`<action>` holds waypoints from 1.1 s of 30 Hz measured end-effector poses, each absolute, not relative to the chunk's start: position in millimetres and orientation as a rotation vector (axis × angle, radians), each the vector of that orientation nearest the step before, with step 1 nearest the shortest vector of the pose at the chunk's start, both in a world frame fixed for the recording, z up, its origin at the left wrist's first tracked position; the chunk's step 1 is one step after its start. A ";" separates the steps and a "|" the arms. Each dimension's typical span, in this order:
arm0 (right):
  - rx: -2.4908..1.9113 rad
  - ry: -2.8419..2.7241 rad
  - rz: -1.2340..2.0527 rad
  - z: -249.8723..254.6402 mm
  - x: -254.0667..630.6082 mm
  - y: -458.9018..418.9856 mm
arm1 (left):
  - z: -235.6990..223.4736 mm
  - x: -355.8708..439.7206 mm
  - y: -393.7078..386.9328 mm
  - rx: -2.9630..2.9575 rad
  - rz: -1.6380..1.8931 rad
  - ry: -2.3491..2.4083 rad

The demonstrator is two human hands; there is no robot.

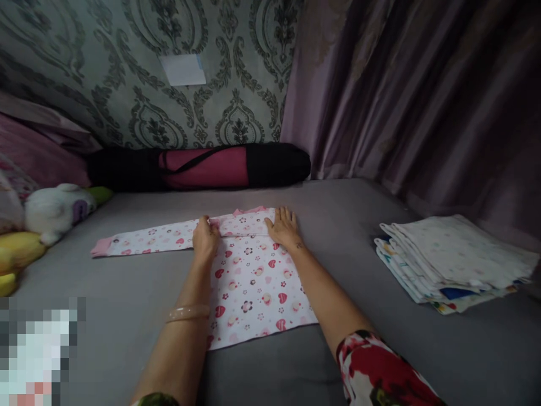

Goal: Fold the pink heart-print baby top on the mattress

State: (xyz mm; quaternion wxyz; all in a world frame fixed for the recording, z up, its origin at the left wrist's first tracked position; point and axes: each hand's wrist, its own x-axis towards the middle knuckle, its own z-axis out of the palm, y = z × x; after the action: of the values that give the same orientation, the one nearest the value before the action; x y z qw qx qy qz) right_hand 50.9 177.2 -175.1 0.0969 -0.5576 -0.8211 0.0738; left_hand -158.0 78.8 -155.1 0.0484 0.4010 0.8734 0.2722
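Observation:
A small white top (253, 282) printed with red hearts and flowers lies flat on the grey bed sheet (127, 304). Its one visible sleeve (143, 239), with a pink cuff, stretches out to the left. My left hand (205, 239) rests on the shoulder where that sleeve begins, fingers curled down onto the cloth. My right hand (284, 226) lies flat and open on the top's right shoulder, by the pink collar (250, 211).
A stack of folded printed cloths (452, 262) sits at the right. A black and maroon rolled bag (203, 166) lies along the patterned wall. Plush toys (54, 211) sit at the left, a purple curtain (422, 96) hangs at the right.

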 end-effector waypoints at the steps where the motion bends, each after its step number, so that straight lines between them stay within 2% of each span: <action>1: -1.658 -2.429 0.224 -174.9 51.0 177.3 | -155.5 -157.5 78.3 1.251 0.830 2.661; 14: -1.845 -2.207 0.213 -178.5 55.0 181.9 | -156.2 -156.9 76.1 1.402 0.709 2.675; 21: -1.917 -2.303 0.322 -157.7 59.3 185.5 | -129.2 -189.5 66.9 1.242 0.915 2.591; 25: -1.648 -2.531 0.220 -140.7 38.0 166.0 | -106.4 -217.5 45.8 1.072 1.041 2.545; 29: -1.224 -2.796 0.397 -140.2 -4.1 130.7 | -94.7 -231.2 24.2 0.948 1.092 2.553; 33: -1.066 -2.848 0.508 -144.7 -46.5 107.6 | -95.0 -236.3 16.6 0.892 1.118 2.525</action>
State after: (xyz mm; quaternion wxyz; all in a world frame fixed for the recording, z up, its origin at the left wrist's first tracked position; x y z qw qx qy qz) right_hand -46.5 107.6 -144.7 0.0294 -0.3458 -0.9233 0.1649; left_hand -236.3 16.6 -95.0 0.1198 0.3051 0.8639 0.3824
